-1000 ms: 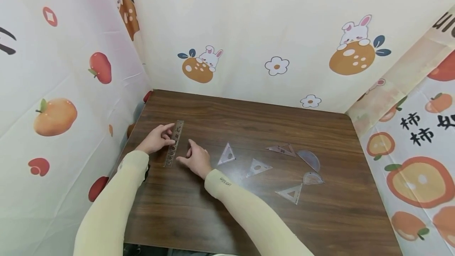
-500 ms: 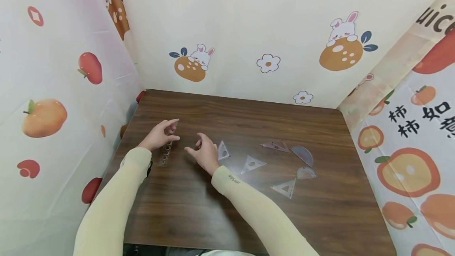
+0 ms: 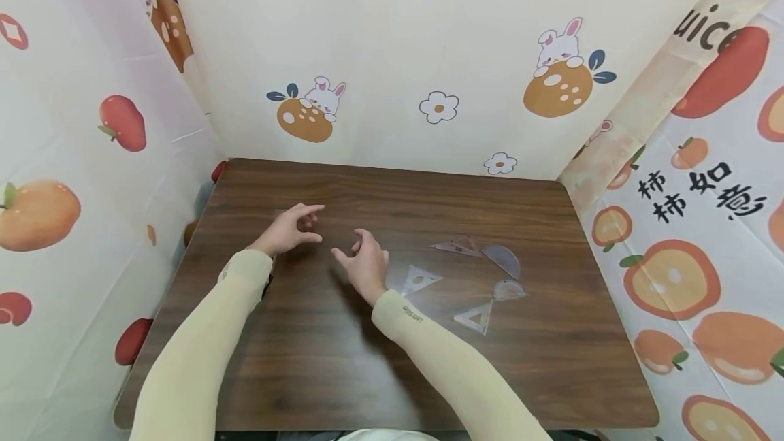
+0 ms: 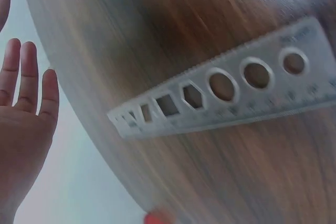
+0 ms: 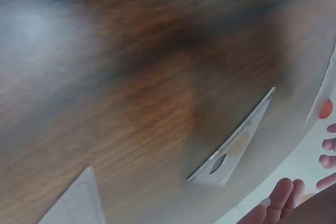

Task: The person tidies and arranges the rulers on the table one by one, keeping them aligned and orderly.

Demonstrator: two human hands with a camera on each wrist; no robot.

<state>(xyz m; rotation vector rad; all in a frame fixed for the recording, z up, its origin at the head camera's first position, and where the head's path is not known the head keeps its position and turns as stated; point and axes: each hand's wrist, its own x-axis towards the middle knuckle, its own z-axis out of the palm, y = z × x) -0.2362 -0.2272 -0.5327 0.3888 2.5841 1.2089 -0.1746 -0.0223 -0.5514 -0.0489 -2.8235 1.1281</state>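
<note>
My left hand point(image 3: 292, 229) is over the left part of the table, thumb and index finger spread apart with nothing between them. In the left wrist view, a clear ruler point(image 4: 239, 92) with cut-out shapes lies flat on the wood; the hand and sleeve hide most of it in the head view. My right hand point(image 3: 365, 265) faces the left one across a small gap, its thumb and index finger also apart and holding nothing. A clear set square point(image 5: 240, 141) shows below it in the right wrist view, hidden by that hand in the head view. Another set square point(image 3: 412, 284) lies beside the right wrist.
Farther right on the brown table point(image 3: 343, 373) lie a pinkish set square point(image 3: 450, 246), a bluish protractor point(image 3: 503, 260), a smaller clear protractor point(image 3: 510, 284) and a further clear set square point(image 3: 486, 322). Printed cloth walls point(image 3: 367, 135) enclose the table's back and sides.
My left hand has come away from the ruler's edge, shifting right. My right hand has moved away from the ruler over the nearest set square. The head view has turned slightly right.
</note>
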